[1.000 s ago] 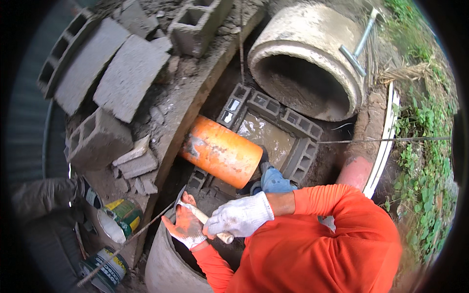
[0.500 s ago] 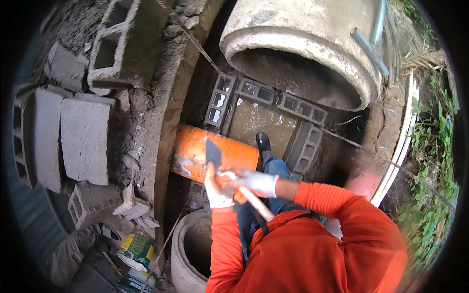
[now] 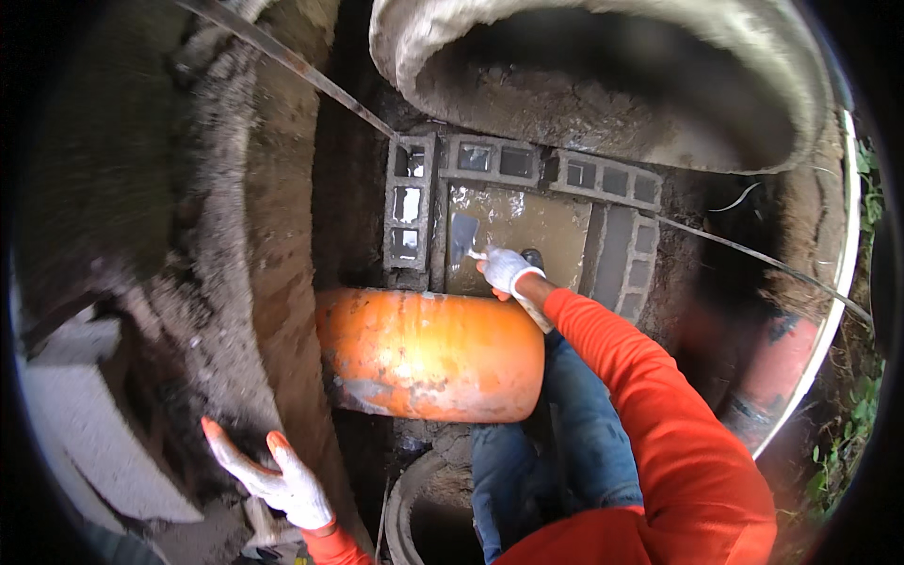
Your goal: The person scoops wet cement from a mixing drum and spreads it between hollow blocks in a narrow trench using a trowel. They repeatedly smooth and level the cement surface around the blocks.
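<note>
My right hand (image 3: 508,269), in a white glove with orange fingertips, is closed around a trowel (image 3: 463,237). The trowel's grey blade hangs over the muddy water (image 3: 527,218) inside a rectangle of hollow concrete blocks (image 3: 407,202). A pale, handle-like piece (image 3: 537,315) shows just under that wrist; whether the hand grips it too I cannot tell. My left hand (image 3: 278,480), gloved alike, is stretched out at the lower left with fingers spread and nothing in it, near the earthen edge. Between the hands lies an orange cylinder (image 3: 433,353), scuffed and muddy.
A big concrete ring (image 3: 603,141) looms at the far side. A smaller ring (image 3: 400,513) sits near my legs. Strings (image 3: 301,71) cross the pit. Grey blocks (image 3: 108,414) lie at left, a reddish cylinder (image 3: 772,377) and white pipe (image 3: 833,301) at right.
My hands have parted: the left swung out to the lower left and opened, while the right carried the trowel forward over the water. The view has shifted closer to the pit.
</note>
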Available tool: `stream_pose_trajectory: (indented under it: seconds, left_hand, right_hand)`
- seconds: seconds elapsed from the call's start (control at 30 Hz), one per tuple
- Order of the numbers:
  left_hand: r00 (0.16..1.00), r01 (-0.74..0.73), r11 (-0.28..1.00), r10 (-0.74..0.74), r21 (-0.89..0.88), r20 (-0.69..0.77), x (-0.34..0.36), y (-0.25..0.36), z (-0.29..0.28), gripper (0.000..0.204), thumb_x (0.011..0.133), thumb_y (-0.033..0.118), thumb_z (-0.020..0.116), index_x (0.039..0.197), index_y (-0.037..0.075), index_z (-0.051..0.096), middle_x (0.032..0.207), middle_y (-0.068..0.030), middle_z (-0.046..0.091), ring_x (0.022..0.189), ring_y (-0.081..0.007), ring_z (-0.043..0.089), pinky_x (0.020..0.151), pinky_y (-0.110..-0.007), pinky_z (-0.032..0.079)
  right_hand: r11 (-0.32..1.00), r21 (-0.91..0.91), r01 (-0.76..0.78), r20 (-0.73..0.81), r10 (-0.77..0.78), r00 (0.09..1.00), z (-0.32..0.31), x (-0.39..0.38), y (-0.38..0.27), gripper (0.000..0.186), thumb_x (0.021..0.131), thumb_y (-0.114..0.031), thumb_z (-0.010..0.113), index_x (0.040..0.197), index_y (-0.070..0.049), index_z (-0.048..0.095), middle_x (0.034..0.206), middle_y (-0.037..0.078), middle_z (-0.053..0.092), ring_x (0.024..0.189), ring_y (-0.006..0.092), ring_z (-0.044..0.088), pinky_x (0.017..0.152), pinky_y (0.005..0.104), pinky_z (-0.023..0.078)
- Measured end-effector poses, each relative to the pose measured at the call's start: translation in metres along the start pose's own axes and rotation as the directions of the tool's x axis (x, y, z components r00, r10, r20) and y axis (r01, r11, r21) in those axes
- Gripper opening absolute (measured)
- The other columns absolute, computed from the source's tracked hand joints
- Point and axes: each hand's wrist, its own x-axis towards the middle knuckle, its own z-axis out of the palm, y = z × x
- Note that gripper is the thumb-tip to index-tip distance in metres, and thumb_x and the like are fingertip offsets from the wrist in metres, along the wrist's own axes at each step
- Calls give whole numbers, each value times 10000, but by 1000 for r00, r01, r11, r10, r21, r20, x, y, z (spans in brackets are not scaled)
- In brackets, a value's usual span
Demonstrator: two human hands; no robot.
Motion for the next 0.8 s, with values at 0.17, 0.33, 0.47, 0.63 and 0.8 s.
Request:
stream_pose_trajectory:
  seconds: [0.17, 0.33, 0.47, 0.63, 0.8]
  left_hand:
    - [925, -377, 867, 337, 326, 174, -2, -39, 28, 982, 1049, 543, 676, 1724, -22, 241, 1764, -270, 310, 1634, -441, 298, 1343, -566, 199]
    - [950, -279, 900, 206, 336, 235, 0, -29, 30, 1078, 1009, 549, 762, 1737, -5, 193, 1752, -333, 245, 1569, -547, 321, 1252, -721, 265]
    - [920, -356, 831, 233, 427, 315, 4, -26, 27, 1012, 1038, 445, 754, 1738, -16, 186, 1747, -358, 219, 1569, -564, 295, 1241, -714, 280]
    - [938, -293, 856, 172, 427, 300, 0, -28, 26, 1039, 1034, 452, 753, 1711, -86, 176, 1748, -372, 202, 1577, -569, 283, 1272, -671, 281]
    - [948, -242, 862, 113, 445, 297, -5, -25, 27, 1075, 1036, 500, 732, 1695, -123, 155, 1739, -386, 211, 1584, -562, 287, 1292, -623, 298]
  right_hand:
    - [913, -387, 133, -293, -258, 921, 46, 140, 19, 273, 1054, -237, 566, 1187, -36, 695, 1019, 310, 769, 966, 493, 762, 837, 610, 599]
    - [921, -386, 62, -315, -194, 929, 37, 178, -12, 299, 1042, -202, 549, 1176, 11, 711, 1105, 295, 783, 1067, 473, 766, 912, 594, 604]
    - [917, -398, 2, -260, -114, 959, 26, 189, -31, 386, 1047, -184, 533, 1337, 0, 708, 1208, 276, 778, 1147, 446, 761, 972, 581, 607]
    - [904, -423, -65, -245, -45, 968, 38, 217, -41, 323, 1034, -191, 580, 1204, -59, 821, 1277, 241, 768, 1191, 443, 749, 1001, 534, 617]
    - [893, -446, -52, -208, -47, 977, 45, 239, -34, 331, 1025, -198, 593, 1222, -57, 818, 1282, 235, 768, 1201, 435, 747, 996, 531, 615]
